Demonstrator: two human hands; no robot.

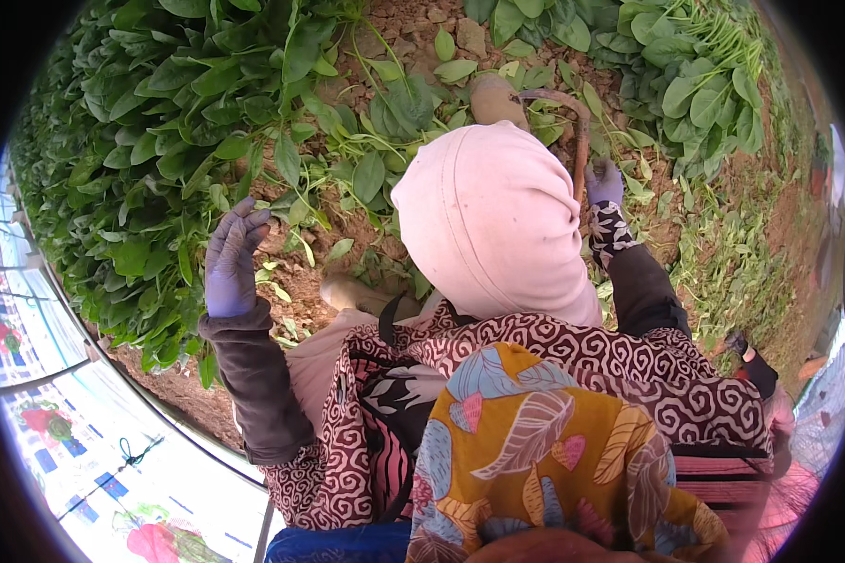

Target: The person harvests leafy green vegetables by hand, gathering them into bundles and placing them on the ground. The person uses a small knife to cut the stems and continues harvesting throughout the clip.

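My left hand (231, 260), in a thin purple glove, is raised at the edge of the leafy green crop (155, 134). Its fingers bend loosely, with no held thing visible. Also gloved in purple, my right hand (605, 184) is low beside my pink-trousered knee (493, 218). It meets the right side of the brown handle of a sickle (581, 144); whether the fingers close around it is hidden. The sickle's curved upper part reaches left to my muddy boot (496, 98). Cut leaves and stems (366, 169) lie on the soil between my hands.
Another boot (366, 294) is below the knee. A heap of leafy bunches (711, 77) lies at upper right. Leaf scraps (725, 260) cover ground to the right. Plastic sheeting (113, 450) edges the bed at lower left. Another person's arm (757, 369) shows at far right.
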